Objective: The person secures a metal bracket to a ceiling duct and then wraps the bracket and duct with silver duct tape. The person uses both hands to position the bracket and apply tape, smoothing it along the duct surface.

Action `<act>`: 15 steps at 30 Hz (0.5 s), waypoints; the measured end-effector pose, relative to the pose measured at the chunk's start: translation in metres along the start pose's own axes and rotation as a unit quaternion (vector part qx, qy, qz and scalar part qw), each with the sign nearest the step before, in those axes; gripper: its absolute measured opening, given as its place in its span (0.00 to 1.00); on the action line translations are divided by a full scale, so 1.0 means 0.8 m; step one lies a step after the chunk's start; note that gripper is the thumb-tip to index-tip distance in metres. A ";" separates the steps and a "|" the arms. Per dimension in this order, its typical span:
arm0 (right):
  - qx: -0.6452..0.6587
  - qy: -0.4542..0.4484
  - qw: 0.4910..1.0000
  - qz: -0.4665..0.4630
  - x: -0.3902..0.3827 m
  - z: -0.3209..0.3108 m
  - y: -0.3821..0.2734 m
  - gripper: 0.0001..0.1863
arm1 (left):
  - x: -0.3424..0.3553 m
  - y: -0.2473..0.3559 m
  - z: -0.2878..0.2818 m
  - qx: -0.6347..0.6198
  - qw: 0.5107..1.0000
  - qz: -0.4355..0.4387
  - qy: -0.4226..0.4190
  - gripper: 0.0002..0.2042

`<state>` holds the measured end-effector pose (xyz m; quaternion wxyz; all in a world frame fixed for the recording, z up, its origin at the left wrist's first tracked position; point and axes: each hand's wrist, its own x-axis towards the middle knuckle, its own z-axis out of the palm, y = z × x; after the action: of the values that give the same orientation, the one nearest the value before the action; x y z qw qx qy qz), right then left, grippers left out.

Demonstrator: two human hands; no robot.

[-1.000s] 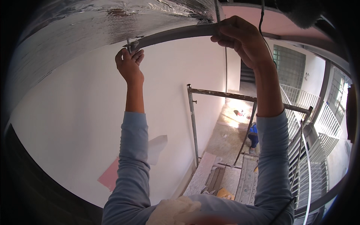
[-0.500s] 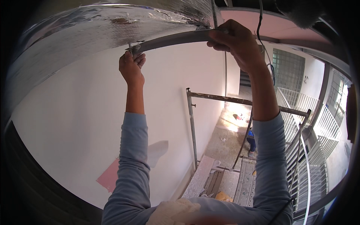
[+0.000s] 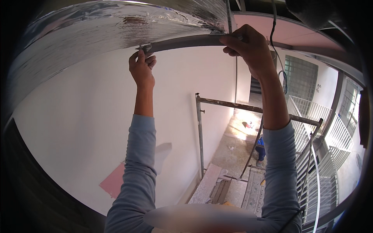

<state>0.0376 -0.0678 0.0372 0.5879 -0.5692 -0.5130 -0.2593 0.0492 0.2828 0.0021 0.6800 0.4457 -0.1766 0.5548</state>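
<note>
Overhead, a long grey metal strip spans between my two raised hands, along the lower edge of silver foil sheeting. My left hand pinches the strip's left end between thumb and fingers. Around the right end, my right hand is closed, thumb toward me and fingers curled beneath. A thin upright metal rod comes down just behind the strip near my right hand. Whether the strip touches the foil along its length, I cannot tell.
A scaffold frame stands below, with perforated planks under it. White wall fills the left; white railings run at right. Dark cable hangs beside my right wrist. A person in blue is on the floor beyond.
Both hands and the strip sit slightly farther right and lower in the picture, and the surroundings have shifted a little too. My grip at both ends is unchanged.
</note>
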 end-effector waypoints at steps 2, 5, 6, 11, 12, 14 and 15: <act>0.007 -0.001 1.000 0.000 0.000 0.000 0.000 0.13 | 0.000 0.001 0.000 -0.040 0.999 -0.028 0.009 0.16; 0.007 -0.004 1.000 -0.002 0.001 0.002 0.000 0.13 | -0.002 0.003 0.001 -0.017 1.000 -0.005 0.002 0.16; 0.006 -0.004 1.000 -0.002 0.002 0.002 0.000 0.14 | -0.002 0.003 0.001 -0.002 1.000 0.010 -0.003 0.17; 0.005 -0.006 1.000 -0.001 0.002 0.001 0.000 0.14 | -0.005 0.000 0.005 0.005 0.999 0.029 0.017 0.18; 0.007 -0.009 1.000 -0.001 0.001 0.001 0.000 0.14 | -0.005 -0.001 0.005 0.013 0.999 0.029 0.019 0.18; 0.006 -0.012 1.000 -0.002 0.002 0.002 -0.001 0.15 | -0.004 0.000 0.004 0.027 0.999 0.030 0.012 0.18; 0.002 -0.012 1.000 -0.003 0.003 0.004 -0.001 0.15 | -0.003 0.001 0.004 0.028 0.999 0.031 0.009 0.19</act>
<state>0.0366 -0.0641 0.0392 0.5822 -0.5695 -0.5222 -0.2531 0.0489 0.2791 0.0023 0.6513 0.4537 -0.1690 0.5843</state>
